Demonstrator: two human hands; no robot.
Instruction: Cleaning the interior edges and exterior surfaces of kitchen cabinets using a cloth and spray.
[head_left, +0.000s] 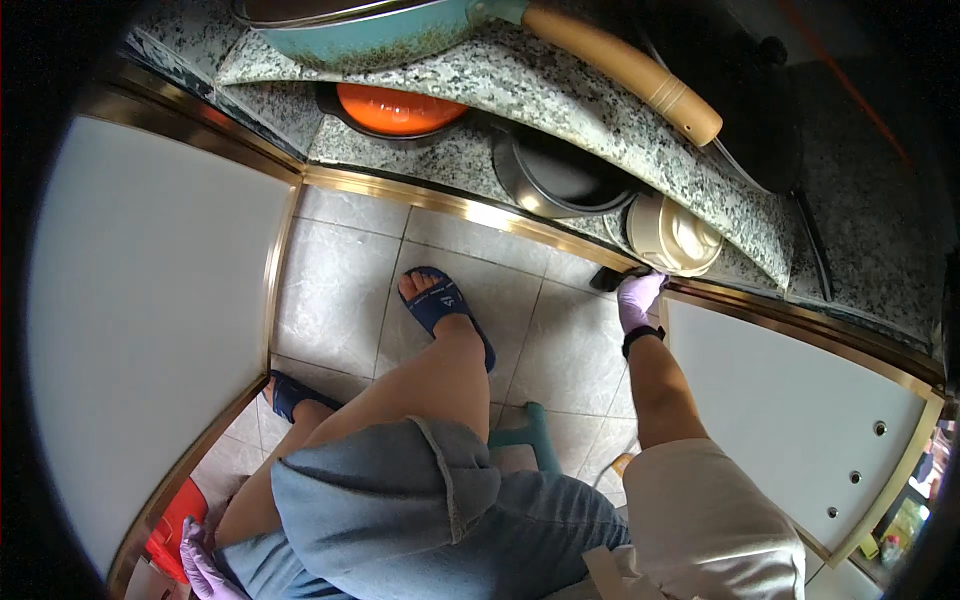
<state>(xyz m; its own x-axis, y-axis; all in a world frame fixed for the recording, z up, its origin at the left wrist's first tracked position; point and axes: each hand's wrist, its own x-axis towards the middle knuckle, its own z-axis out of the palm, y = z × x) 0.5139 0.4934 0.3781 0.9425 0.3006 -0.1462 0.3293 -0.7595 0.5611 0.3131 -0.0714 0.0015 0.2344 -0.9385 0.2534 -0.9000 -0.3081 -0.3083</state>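
Observation:
My right hand (641, 296), in a lilac glove with a black band at the wrist, is at the gold-coloured cabinet edge, below a cream lidded container (675, 236). Its fingers close on a dark cloth-like item (609, 279), partly hidden by the hand. Low at the left, my left hand (204, 562), gloved too, hangs beside my thigh near a red plastic object (176, 529); nothing shows in it, its fingers loosely extended. Left of the container, a dark metal pot (559, 176) and an orange item in a black pan (401, 111) stand on the speckled stone shelf.
A teal pan (367, 37) with a wooden handle (622, 67) rests on the upper stone ledge. White cabinet doors (157, 300) stand open at both sides, the right one (780, 405) with round metal fittings. A green plastic stool (540, 442) is under me on the tiled floor (465, 240).

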